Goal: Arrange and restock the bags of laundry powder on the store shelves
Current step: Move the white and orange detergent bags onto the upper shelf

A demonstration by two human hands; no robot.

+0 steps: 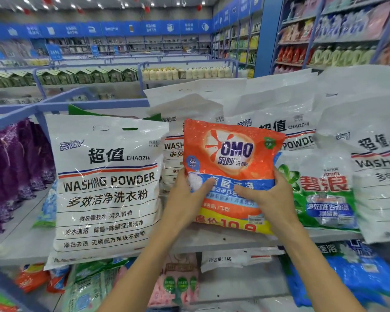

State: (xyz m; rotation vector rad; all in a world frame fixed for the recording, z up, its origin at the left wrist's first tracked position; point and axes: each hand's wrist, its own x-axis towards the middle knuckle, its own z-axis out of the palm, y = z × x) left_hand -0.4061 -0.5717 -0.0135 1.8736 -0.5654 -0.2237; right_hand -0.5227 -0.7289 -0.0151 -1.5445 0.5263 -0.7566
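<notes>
Above the grey shelf (234,240), both hands hold an orange bag (231,158) upright in front of the row of white bags. The left hand (188,194) grips its lower left edge, thumb laid across the front; the right hand (268,194) grips the lower right side, thumb also across the front. The bag is glossy plastic, orange with a white splash and purple "OMO" lettering, a blue band across the middle, and a yellow strip at the bottom carrying red price figures. Its bottom edge sits at or just above the shelf; contact cannot be told. To its left stands a large white bag (106,188) printed "WASHING POWDER". Just right of it a green bag (322,192) leans on the shelf, with another white bag (378,167) beyond. Purple bags (11,170) fill the far left.
</notes>
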